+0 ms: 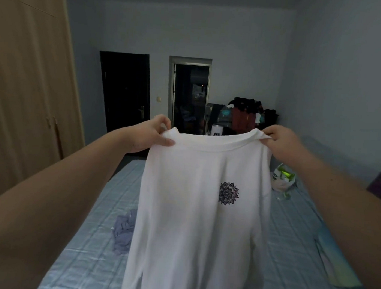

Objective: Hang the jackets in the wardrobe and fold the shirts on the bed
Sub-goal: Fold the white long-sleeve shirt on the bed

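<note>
Shirt: the white shirt (203, 212) hangs in front of you, held up by its shoulders above the bed (84, 260), with its hem dropping out of view at the bottom edge.
Handling: light, limp cloth by the look of it; it will sag and swing wherever you do not support it, and it should not slip from a pinch. The shoulder seams either side of the collar are the right places to hold, since they keep the body flat and square for laying down.
Left grip: your left hand (150, 135) is closed on the left shoulder, thumb across the front of the fabric and fingers curled behind.
Right grip: your right hand (281, 143) pinches the right shoulder at the collar's edge; the fingertips are tucked under the cloth, so how much it has gathered is hard to tell.
Arms: both reach forward, almost straight, at about equal height, keeping the collar level.
Print: a dark mandala print (228, 193) sits on the chest towards your right.
Bed: a crumpled lilac garment (124, 234) lies left of the shirt; a plastic bag (282, 178) sits to the right.
Beyond: the wardrobe (27, 89) stands along the left wall, and a clothes pile (247, 114) is heaped in the far corner.
</note>
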`<state>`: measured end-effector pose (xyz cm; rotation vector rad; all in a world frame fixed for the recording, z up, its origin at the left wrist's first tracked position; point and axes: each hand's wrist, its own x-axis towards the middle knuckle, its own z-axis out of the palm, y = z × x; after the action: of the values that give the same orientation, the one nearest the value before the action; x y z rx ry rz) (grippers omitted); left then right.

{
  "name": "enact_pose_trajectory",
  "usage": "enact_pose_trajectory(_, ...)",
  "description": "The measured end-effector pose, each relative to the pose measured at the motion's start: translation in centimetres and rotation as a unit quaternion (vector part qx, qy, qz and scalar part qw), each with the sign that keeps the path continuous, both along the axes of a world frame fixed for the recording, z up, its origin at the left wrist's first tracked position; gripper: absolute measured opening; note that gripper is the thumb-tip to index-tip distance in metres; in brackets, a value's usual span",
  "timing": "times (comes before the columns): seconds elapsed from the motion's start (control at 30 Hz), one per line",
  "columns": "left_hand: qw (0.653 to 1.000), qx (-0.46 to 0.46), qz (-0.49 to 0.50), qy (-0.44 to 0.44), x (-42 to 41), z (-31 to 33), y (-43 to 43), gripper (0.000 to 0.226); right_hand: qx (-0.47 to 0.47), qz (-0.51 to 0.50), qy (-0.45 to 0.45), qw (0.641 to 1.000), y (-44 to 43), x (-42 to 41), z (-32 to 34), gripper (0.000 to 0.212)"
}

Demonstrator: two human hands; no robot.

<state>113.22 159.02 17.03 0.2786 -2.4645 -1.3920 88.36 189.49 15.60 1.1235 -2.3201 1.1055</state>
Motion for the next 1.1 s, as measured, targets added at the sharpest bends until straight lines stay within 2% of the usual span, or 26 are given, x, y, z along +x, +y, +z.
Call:
enact_pose_trajectory(0.07, 1.0, 0.015, -0.006, -0.014, 0.4, -0.1, -0.2, 0.039, 0.021, -0.027, 0.002, 0.999, 0.3, 0.5, -0.6, 0.008)
enact_pose_trajectory(0.13, 0.996, 0.03, -0.031, -0.073, 1.0, -0.1, -0.6, 0.03, 0.038, -0.034, -0.006, 0.999, 0.7, 1.3, -1.2, 0.015)
enact_pose_trajectory(0.2, 0.987, -0.024, -0.03, -0.157, 1.3, -0.6, -1.0, 0.023, 0.051, -0.032, -0.04, 0.997, 0.9, 1.9, -2.1, 0.018)
enact_pose_trajectory(0.27, 0.975, -0.1, 0.001, -0.197, 1.2, -1.6, -1.3, 0.023, 0.068, -0.027, -0.071, 0.995, 1.0, 2.6, -3.0, 0.02)
enact_pose_trajectory(0.37, 0.972, -0.159, 0.037, -0.167, 0.5, -2.8, -1.6, 0.03, 0.067, 0.0, -0.094, 0.993, 1.7, 3.6, -3.9, 0.018)
enact_pose_trajectory(0.47, 0.989, -0.075, 0.012, -0.129, 0.6, -2.8, -1.0, 0.046, 0.104, 0.024, -0.086, 0.991, 3.3, 3.8, -3.6, 0.007)
enact_pose_trajectory(0.53, 0.992, -0.048, -0.006, -0.116, 0.9, -2.8, -0.4, 0.05, 0.13, -0.003, -0.044, 0.991, 4.3, 3.3, -3.1, 0.01)
enact_pose_trajectory(0.63, 0.991, -0.094, -0.028, -0.089, 1.2, -2.7, 1.0, 0.045, 0.072, -0.045, 0.001, 0.996, 5.5, 2.1, -2.6, 0.018)
enact_pose_trajectory(0.77, 0.988, -0.133, -0.064, -0.046, 1.9, -2.0, 3.1, 0.042, -0.058, -0.111, -0.016, 0.992, 6.4, 1.2, -4.1, 0.019)
enact_pose_trajectory(0.9, 0.986, -0.084, -0.118, -0.088, 2.8, -1.8, 4.6, 0.039, -0.165, -0.196, -0.033, 0.966, 6.1, 2.3, -7.2, 0.024)
enact_pose_trajectory(1.0, 0.987, 0.069, -0.125, -0.075, 2.9, -2.0, 4.7, 0.04, -0.244, -0.23, -0.12, 0.934, 5.1, 3.3, -8.1, 0.032)
enact_pose_trajectory(1.03, 0.986, 0.092, -0.121, -0.071, 2.8, -2.0, 4.6, 0.037, -0.269, -0.231, -0.135, 0.925, 4.9, 3.5, -8.3, 0.033)
enact_pose_trajectory(1.1, 0.992, 0.059, -0.089, -0.064, 2.6, -2.3, 4.3, 0.029, -0.285, -0.213, -0.113, 0.928, 4.9, 3.9, -8.4, 0.034)
